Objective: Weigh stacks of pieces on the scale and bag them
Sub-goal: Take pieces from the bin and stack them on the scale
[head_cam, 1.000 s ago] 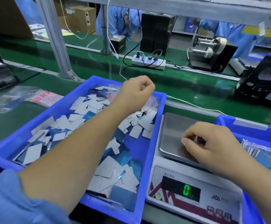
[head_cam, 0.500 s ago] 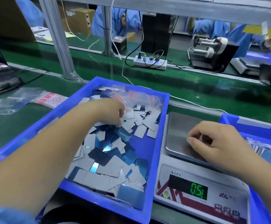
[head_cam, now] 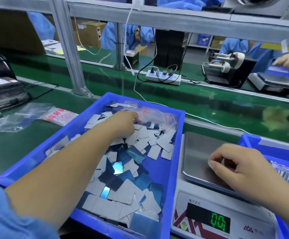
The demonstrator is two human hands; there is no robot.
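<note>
Loose bags: a few clear bags (head_cam: 19,116) lie on the green belt, left of our bin and well apart from both hands.
Bin: our blue bin (head_cam: 177,152) holds the pieces (head_cam: 140,147), a jumble of grey and blue cards with no common long axis.
Left hand: our left hand (head_cam: 124,125) reaches into the far half of the bin, fingers curled down among the pieces beside a plastic bag (head_cam: 155,116); whether it grips any we cannot tell.
Relation: the pieces lie left of the scale, so our left hand is nearer; the bin's right wall stands between.
Scale: its pan (head_cam: 200,152) looks bare and the display (head_cam: 217,221) reads near zero.
Right hand: our right hand (head_cam: 238,168) rests over the pan's near edge, fingers loosely curled, apparently holding nothing.
Right bin: a second blue bin (head_cam: 269,145) with bagged pieces sits just beside the scale.
</note>
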